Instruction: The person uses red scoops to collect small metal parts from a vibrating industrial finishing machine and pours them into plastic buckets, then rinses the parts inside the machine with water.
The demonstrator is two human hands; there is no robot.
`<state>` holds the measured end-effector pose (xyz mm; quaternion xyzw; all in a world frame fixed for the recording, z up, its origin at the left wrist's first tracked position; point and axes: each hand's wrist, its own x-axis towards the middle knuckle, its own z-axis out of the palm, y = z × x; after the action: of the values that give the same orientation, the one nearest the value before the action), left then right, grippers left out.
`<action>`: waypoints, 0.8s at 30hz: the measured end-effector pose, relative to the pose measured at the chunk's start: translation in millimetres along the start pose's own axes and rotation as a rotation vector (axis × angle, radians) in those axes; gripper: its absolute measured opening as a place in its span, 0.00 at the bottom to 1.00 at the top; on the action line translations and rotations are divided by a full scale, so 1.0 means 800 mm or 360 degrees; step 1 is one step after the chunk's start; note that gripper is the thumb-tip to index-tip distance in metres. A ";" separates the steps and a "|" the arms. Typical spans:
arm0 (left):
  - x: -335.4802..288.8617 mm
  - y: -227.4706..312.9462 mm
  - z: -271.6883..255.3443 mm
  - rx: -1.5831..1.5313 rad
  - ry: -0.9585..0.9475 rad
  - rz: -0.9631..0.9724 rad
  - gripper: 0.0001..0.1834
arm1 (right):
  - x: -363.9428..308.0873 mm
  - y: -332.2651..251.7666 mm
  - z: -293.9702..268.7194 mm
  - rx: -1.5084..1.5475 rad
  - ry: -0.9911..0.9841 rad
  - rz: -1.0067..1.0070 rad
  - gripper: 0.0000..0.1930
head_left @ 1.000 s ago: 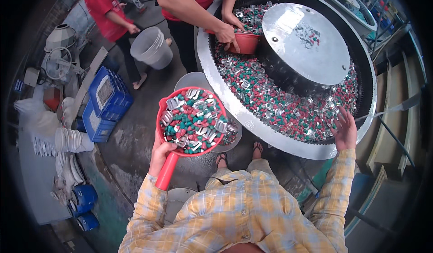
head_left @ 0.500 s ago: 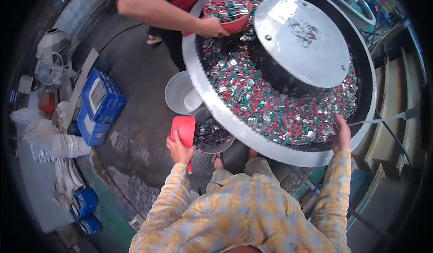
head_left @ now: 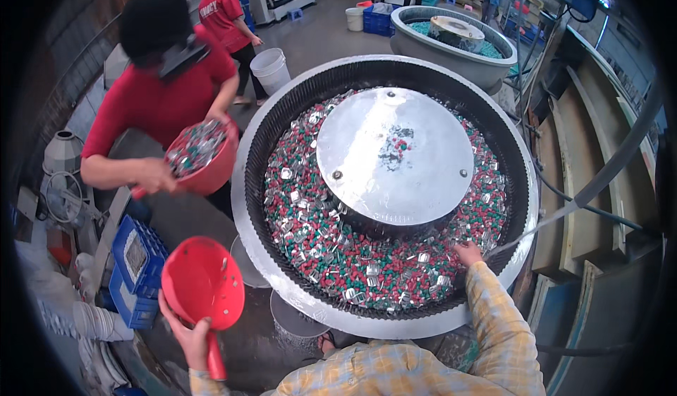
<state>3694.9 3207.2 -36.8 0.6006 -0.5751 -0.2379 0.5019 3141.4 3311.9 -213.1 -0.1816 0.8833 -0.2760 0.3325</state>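
My left hand (head_left: 187, 334) is closed round the handle of a red plastic scoop (head_left: 199, 283). The scoop is tilted, and a few small bits cling to its inner wall. My right hand (head_left: 467, 253) touches the mix inside a big round tub (head_left: 395, 327), its fingers stretched out and partly smeared. Red and green pellets (head_left: 405, 249) fill the tub's ring, with shiny metal buckle-like pieces (head_left: 373, 270) among them. A domed metal cover (head_left: 395, 163) stands at the centre. Across on the left, a co-worker in red holds another red scoop (head_left: 215, 179) heaped with the mix.
Below the tub's near left rim stands a grey bucket (head_left: 296, 318), partly hidden. Blue crates (head_left: 134, 272) are stacked at the left. A grey hose (head_left: 606, 177) crosses the right side beside long troughs (head_left: 564, 163). Behind is a second round tub (head_left: 458, 57).
The view has tilted up. My left hand has raised the red scoop and turned its inside into view; the bits from the bucket are no longer beside it. The co-worker's full scoop has left the tub.
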 end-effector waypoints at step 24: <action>-0.018 -0.018 0.337 0.1277 -0.1763 0.0455 0.57 | -0.001 0.042 0.207 0.0854 -0.0315 0.0674 0.58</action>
<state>3465.4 3129.3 -157.1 0.4481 -0.8633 -0.2098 -0.0996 3251.1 3277.9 -337.2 0.0737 0.7609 -0.4042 0.5022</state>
